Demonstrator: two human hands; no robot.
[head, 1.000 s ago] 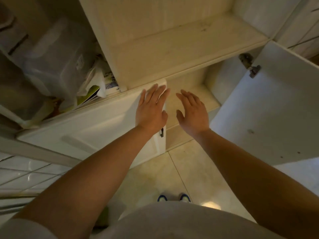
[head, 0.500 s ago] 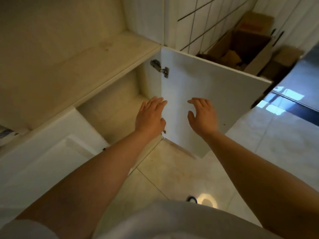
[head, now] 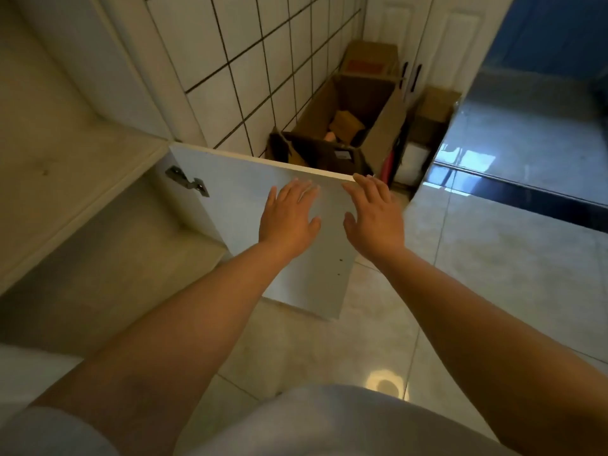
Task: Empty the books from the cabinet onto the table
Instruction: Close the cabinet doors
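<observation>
The white cabinet [head: 75,205] fills the left side, and its lower compartment [head: 108,258] shows bare shelf with no books in sight. Its right door [head: 237,205] stands swung out over the floor, hinge at its upper left. My left hand [head: 288,215] is held flat, fingers apart, in front of the door's inner face near its top edge. My right hand [head: 375,215] hovers beside it at the door's outer corner, fingers spread, holding nothing. No table is in view.
An open cardboard box [head: 348,126] with scraps inside stands against the tiled wall [head: 250,67] behind the door, with smaller boxes [head: 434,110] to its right. Glossy floor tiles [head: 493,274] stretch to the right toward a dark threshold [head: 526,192].
The view has swung right, away from the left door and the cluttered shelf. Both hands moved from the cabinet opening to in front of the open right door.
</observation>
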